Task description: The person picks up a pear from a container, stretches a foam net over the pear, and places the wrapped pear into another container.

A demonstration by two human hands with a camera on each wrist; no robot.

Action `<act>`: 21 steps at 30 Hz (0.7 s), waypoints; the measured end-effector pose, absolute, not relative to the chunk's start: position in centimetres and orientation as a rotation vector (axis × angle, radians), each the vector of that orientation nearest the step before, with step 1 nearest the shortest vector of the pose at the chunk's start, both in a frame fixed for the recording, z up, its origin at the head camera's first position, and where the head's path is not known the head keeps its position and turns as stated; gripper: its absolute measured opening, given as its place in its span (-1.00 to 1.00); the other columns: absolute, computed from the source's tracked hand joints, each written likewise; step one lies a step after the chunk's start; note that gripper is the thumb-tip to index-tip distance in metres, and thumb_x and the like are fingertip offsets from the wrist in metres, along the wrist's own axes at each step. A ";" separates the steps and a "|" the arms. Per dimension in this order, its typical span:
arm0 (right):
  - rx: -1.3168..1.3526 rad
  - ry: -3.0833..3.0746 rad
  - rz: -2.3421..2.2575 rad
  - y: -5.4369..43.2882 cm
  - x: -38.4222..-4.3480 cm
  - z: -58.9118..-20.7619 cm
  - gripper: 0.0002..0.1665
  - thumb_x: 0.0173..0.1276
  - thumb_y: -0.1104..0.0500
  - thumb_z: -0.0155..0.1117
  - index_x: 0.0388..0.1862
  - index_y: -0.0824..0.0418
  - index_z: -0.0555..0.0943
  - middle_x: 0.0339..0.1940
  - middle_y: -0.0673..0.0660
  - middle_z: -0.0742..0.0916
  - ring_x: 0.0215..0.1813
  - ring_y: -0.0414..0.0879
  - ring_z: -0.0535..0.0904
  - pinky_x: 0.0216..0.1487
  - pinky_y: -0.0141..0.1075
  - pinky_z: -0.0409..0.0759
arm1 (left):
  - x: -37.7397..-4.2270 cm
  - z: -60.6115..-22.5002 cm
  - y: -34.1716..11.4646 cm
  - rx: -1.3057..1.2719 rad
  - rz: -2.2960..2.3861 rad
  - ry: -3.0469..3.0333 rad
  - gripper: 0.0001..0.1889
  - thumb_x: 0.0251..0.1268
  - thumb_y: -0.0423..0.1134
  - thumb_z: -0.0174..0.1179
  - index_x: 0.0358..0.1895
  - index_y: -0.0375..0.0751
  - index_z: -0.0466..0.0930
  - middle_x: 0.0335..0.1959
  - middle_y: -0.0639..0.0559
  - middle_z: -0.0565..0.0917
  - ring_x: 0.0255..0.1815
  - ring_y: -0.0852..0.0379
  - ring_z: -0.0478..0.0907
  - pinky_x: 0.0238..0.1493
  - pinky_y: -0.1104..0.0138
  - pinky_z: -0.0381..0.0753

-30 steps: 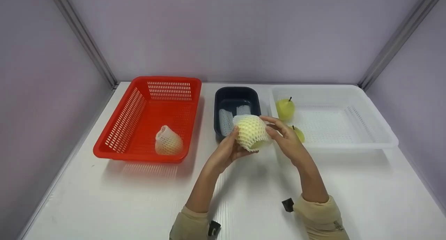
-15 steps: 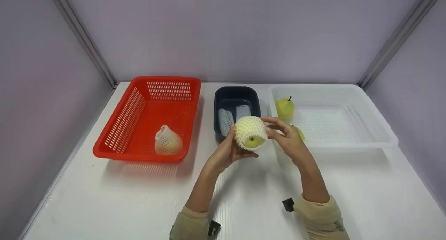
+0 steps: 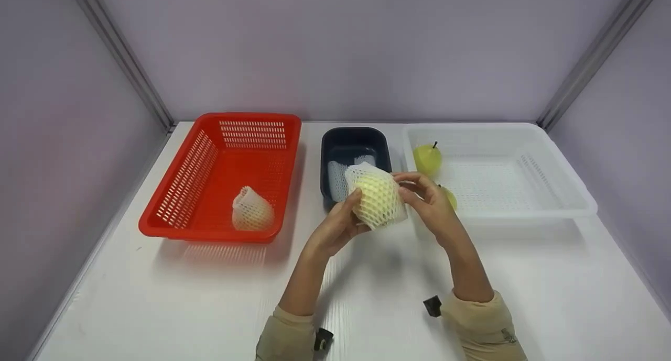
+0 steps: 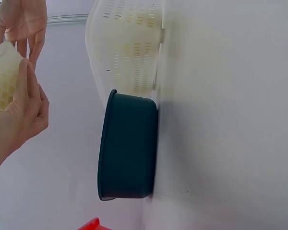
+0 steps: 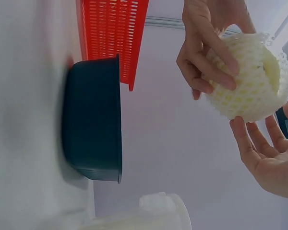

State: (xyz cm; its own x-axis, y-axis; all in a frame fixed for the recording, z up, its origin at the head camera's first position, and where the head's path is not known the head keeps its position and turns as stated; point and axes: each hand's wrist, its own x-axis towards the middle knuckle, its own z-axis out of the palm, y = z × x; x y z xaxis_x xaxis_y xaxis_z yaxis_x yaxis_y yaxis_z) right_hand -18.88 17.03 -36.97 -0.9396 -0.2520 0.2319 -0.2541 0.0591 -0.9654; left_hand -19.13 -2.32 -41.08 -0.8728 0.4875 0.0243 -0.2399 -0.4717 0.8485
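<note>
A pear in a white foam net point(image 3: 375, 196) is held up in front of the dark blue tub in the head view. My left hand point(image 3: 335, 227) grips it from the left, thumb on the near side and fingers beneath. At the net's right edge my right hand point(image 3: 430, 206) pinches the mesh between thumb and fingers. The right wrist view shows the net's open end point(image 5: 271, 72), with the pear's pale skin inside. Two bare pears, a far pear point(image 3: 428, 159) and a near pear point(image 3: 449, 197), lie at the left of the white basket; the right hand partly hides the near one.
On the left stands a red basket point(image 3: 220, 234) holding one netted pear point(image 3: 252, 210). The dark blue tub point(image 3: 355, 132) in the middle contains flat foam nets point(image 3: 337, 180). The white basket point(image 3: 508, 214) sits at the right. Grey-white panels enclose the table's back and sides.
The netted pear has turned in my hands: its open end faced the head camera half a second ago, and now the meshed side does. Both hands stay in nearly the same place.
</note>
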 end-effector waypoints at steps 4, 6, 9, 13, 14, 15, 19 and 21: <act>0.538 -2.266 2.112 16.7 -19.0 -37.0 -0.66 0.31 0.29 0.17 0.03 0.37 0.42 0.13 0.14 0.50 0.15 -0.03 0.40 0.12 -0.18 0.36 | -19.1 -40.9 -2.6 0.395 2.322 1.325 0.03 -0.13 0.32 0.26 0.22 -0.47 0.13 -0.05 -0.15 0.48 -0.01 0.01 0.46 0.07 0.12 0.41; 0.538 -2.258 2.120 16.5 -19.0 -37.0 -0.65 0.28 0.29 0.20 0.01 0.36 0.41 0.14 0.14 0.50 0.14 -0.02 0.40 0.11 -0.17 0.38 | -19.1 -40.7 -2.7 0.404 2.316 1.333 0.05 -0.17 0.31 0.29 0.22 -0.46 0.10 -0.05 -0.15 0.48 -0.01 0.01 0.46 0.07 0.12 0.41; 0.552 -2.226 2.149 16.2 -19.1 -37.2 -0.63 0.27 0.28 0.22 0.01 0.36 0.40 0.15 0.14 0.48 0.14 -0.01 0.41 0.11 -0.16 0.38 | -19.1 -40.5 -3.0 0.404 2.330 1.346 0.06 -0.17 0.28 0.31 0.23 -0.46 0.07 -0.03 -0.16 0.47 0.00 0.01 0.46 0.06 0.12 0.41; 0.575 -2.165 2.197 15.5 -19.2 -37.5 -0.60 0.41 0.11 0.05 0.10 0.34 0.37 0.17 0.17 0.45 0.17 0.01 0.38 0.11 -0.11 0.37 | -19.0 -39.8 -3.5 0.396 2.376 1.363 0.05 -0.16 0.26 0.32 0.24 -0.46 0.07 -0.02 -0.19 0.47 0.00 -0.01 0.46 0.04 0.12 0.42; 0.567 -2.137 2.226 15.3 -19.3 -37.6 -0.56 0.44 0.05 -0.01 0.12 0.34 0.36 0.16 0.19 0.45 0.18 0.02 0.37 0.11 -0.10 0.37 | -19.0 -39.6 -3.7 0.398 2.393 1.363 0.04 -0.15 0.25 0.32 0.24 -0.45 0.06 -0.01 -0.19 0.45 0.01 -0.01 0.45 0.05 0.12 0.42; 0.553 -2.103 2.262 15.1 -19.4 -37.7 -0.51 0.45 -0.02 -0.07 0.13 0.35 0.36 0.15 0.20 0.44 0.19 0.02 0.37 0.11 -0.10 0.37 | -18.9 -39.4 -3.8 0.403 2.413 1.359 0.04 -0.14 0.24 0.32 0.25 -0.43 0.05 0.00 -0.20 0.44 0.02 -0.01 0.43 0.05 0.12 0.41; 0.400 -1.977 2.436 13.6 -20.0 -38.4 -0.37 0.45 -0.17 -0.19 0.11 0.37 0.37 0.07 0.24 0.49 0.13 0.03 0.41 0.06 -0.17 0.41 | -18.5 -38.4 -4.5 0.436 2.491 1.352 0.02 -0.11 0.20 0.34 0.26 -0.37 -0.02 0.02 -0.19 0.37 0.05 0.00 0.37 0.10 0.14 0.34; 0.305 -1.950 2.520 12.6 -20.4 -38.9 -0.38 0.45 -0.15 -0.17 0.17 0.34 0.36 0.10 0.23 0.49 0.14 0.01 0.40 0.08 -0.20 0.39 | -18.3 -37.9 -4.8 0.450 2.516 1.352 0.02 -0.11 0.20 0.34 0.26 -0.36 -0.02 0.02 -0.19 0.34 0.04 0.00 0.35 0.12 0.15 0.32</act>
